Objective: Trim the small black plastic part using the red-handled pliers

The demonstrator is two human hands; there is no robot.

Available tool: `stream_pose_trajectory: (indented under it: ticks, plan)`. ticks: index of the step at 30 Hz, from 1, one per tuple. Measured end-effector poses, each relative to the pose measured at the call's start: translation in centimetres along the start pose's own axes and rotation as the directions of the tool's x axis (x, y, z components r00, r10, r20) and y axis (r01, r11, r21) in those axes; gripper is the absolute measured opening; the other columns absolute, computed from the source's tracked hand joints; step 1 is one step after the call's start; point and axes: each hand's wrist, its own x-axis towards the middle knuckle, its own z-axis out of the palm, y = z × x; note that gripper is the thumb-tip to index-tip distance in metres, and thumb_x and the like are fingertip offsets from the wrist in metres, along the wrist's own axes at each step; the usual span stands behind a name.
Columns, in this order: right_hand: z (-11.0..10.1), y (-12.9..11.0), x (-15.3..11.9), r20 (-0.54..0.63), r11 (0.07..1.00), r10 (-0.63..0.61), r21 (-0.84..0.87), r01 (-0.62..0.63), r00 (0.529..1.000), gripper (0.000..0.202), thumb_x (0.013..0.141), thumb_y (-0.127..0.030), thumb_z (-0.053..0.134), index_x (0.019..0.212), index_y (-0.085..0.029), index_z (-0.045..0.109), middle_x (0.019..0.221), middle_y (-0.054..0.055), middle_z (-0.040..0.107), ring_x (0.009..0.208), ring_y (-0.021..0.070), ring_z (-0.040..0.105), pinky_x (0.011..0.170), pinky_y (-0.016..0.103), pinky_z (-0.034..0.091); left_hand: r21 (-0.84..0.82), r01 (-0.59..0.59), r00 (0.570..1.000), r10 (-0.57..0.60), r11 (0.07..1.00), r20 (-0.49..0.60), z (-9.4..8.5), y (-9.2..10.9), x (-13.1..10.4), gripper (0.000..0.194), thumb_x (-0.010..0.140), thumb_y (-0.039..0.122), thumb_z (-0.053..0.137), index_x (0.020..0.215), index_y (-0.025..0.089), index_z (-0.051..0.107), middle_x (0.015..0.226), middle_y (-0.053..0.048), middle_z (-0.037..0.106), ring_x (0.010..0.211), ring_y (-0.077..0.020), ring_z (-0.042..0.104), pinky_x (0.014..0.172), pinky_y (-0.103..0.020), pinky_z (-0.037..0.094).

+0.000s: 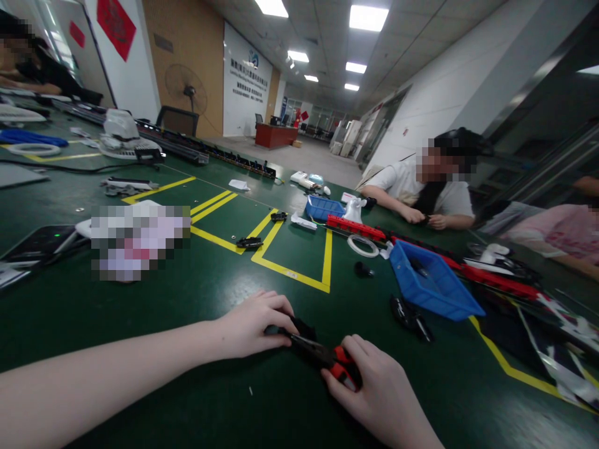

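Note:
Long-nose pliers [319, 353] with red and black handles sit in my right hand [369, 380], its fingers wrapped round the grips. Their jaws point left and reach a small black part [304, 328]. My left hand [259, 324] pinches that black part at the jaw tips; its full shape is partly hidden by my fingers. Both hands are low over the green table [196, 399], close together near its front. Whether the jaws are closed on the part I cannot tell.
A blue bin [433, 287] stands to the right, with black parts [412, 318] before it. Beyond run red strips [355, 228] and a second blue bin [324, 207]. Yellow tape [294, 274] marks the table. A co-worker [421, 187] sits across at the right.

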Motion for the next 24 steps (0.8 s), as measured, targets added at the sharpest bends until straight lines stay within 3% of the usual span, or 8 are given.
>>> stream_pose_trajectory:
  ticks: [7, 14, 21, 24]
  plan:
    - [0.0, 0.07, 0.24, 0.083, 0.995, 0.074, 0.054, -0.079, 0.994, 0.023, 0.081, -0.044, 0.059, 0.078, -0.022, 0.052, 0.077, 0.003, 0.06, 0.066, 0.0179, 0.059, 0.055, 0.029, 0.044, -0.012, 0.013, 1.0, -0.013, 1.0, -0.014, 0.0, 0.15, -0.12, 0.018, 0.087, 0.025, 0.066, 0.105, 0.027, 0.07, 0.11, -0.002, 0.061, 0.103, -0.021, 0.057, 0.09, -0.037, 0.04]
    - [-0.09, 0.01, 0.22, 0.092, 0.993, 0.084, 0.075, -0.091, 0.992, 0.023, 0.081, -0.044, 0.059, 0.077, -0.022, 0.052, 0.077, 0.002, 0.06, 0.066, 0.0174, 0.059, 0.054, 0.029, 0.044, -0.027, 0.04, 0.998, -0.041, 0.999, -0.043, 0.16, 0.07, -0.16, 0.018, 0.087, 0.027, 0.064, 0.103, 0.027, 0.071, 0.112, -0.004, 0.062, 0.103, -0.0216, 0.059, 0.092, -0.038, 0.042]
    - [0.06, 0.74, -0.25, 0.031, 0.987, 0.094, 0.128, -0.097, 0.995, 0.023, 0.08, -0.044, 0.061, 0.078, -0.022, 0.053, 0.076, 0.002, 0.06, 0.063, 0.0165, 0.058, 0.054, 0.028, 0.043, -0.042, 0.04, 0.998, -0.042, 0.998, -0.043, 0.06, 0.09, -0.2, 0.018, 0.088, 0.027, 0.064, 0.104, 0.027, 0.072, 0.116, -0.004, 0.063, 0.105, -0.022, 0.059, 0.094, -0.039, 0.043]
    - [0.31, 0.94, -0.49, -0.085, 0.975, 0.124, 0.194, -0.106, 0.989, 0.023, 0.079, -0.044, 0.062, 0.08, -0.023, 0.054, 0.077, 0.002, 0.06, 0.066, 0.017, 0.058, 0.056, 0.029, 0.044, -0.044, 0.042, 0.998, -0.044, 0.998, -0.05, 0.1, 0.03, -0.23, 0.019, 0.088, 0.024, 0.062, 0.105, 0.026, 0.072, 0.122, -0.004, 0.062, 0.109, -0.0227, 0.058, 0.096, -0.04, 0.043]
